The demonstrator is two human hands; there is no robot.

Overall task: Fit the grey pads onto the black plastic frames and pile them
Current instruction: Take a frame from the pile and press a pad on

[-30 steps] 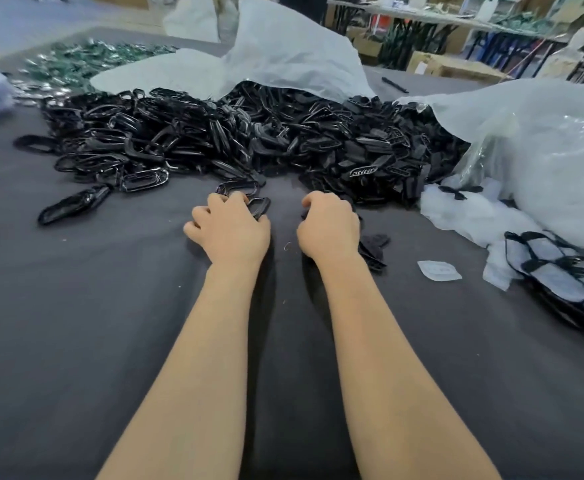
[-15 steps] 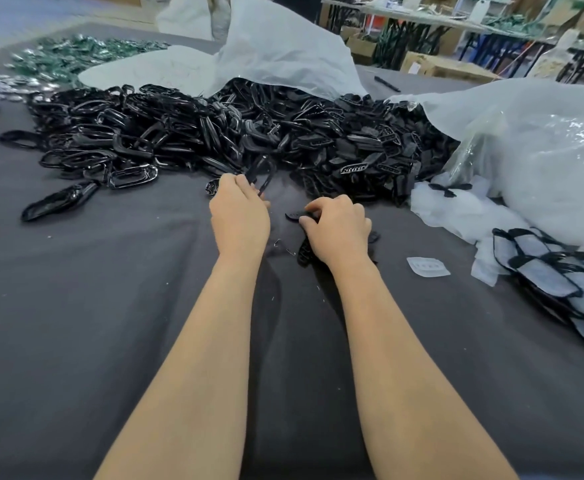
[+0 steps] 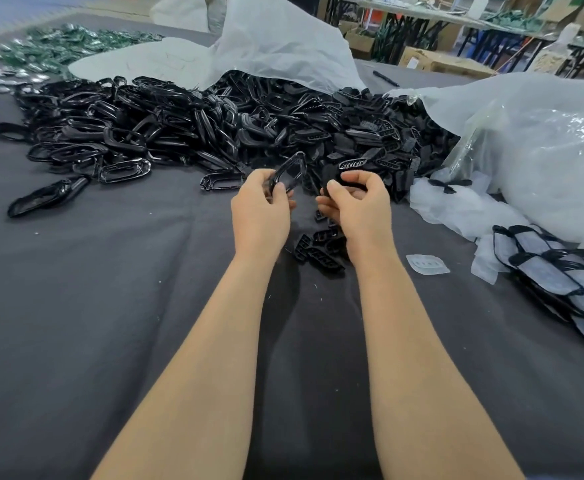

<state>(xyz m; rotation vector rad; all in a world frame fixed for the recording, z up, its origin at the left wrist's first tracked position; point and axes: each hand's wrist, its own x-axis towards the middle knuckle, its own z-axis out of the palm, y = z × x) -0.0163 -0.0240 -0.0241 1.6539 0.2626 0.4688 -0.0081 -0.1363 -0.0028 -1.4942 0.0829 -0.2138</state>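
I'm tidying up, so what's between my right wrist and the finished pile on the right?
One pale pad, lying flat on the dark cloth; the head view shows it.

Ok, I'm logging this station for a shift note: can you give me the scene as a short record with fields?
Left hand: holds a black frame, raised
Right hand: holds a small black piece
Supply: heap of black frames behind the hands
Finished: padded frames piled at right
Loose: one pale pad on the grey cloth
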